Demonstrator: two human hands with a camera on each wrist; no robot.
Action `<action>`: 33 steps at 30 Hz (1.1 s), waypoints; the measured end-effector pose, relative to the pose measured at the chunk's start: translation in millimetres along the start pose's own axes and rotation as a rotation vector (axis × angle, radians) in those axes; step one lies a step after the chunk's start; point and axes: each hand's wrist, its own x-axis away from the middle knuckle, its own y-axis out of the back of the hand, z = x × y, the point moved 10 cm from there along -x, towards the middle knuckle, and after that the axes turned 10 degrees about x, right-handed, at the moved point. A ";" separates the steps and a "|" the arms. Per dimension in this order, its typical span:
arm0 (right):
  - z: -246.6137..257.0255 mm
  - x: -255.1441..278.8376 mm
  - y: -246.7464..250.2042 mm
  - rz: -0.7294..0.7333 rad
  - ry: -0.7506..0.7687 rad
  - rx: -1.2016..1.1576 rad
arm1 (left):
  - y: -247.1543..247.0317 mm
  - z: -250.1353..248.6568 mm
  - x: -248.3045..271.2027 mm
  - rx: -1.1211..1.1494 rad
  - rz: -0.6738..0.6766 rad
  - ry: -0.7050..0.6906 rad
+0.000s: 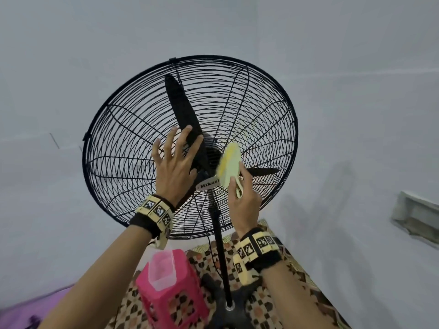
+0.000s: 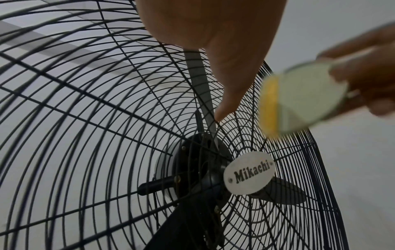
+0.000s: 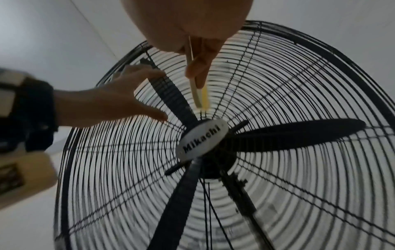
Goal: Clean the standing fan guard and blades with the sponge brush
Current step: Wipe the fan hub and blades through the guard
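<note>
While left hand (image 1: 174, 167) steadies guard (image 1: 123, 129), sponge brush (image 1: 229, 163) in right hand (image 1: 244, 205).

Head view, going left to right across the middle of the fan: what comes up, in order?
Fan guard's left rim → left hand, fingers spread on the guard → sponge brush, held by the right hand → tip of a fan blade → guard's right rim.

The black wire guard (image 1: 133, 129) is tilted upward, three dark blades (image 1: 180, 108) inside; the yellow-green sponge brush (image 1: 228, 165) is held near its centre.
</note>
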 end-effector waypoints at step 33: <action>-20.0 34.8 -5.7 0.041 -0.238 0.051 | 24.3 4.6 -1.1 0.098 -0.068 -0.035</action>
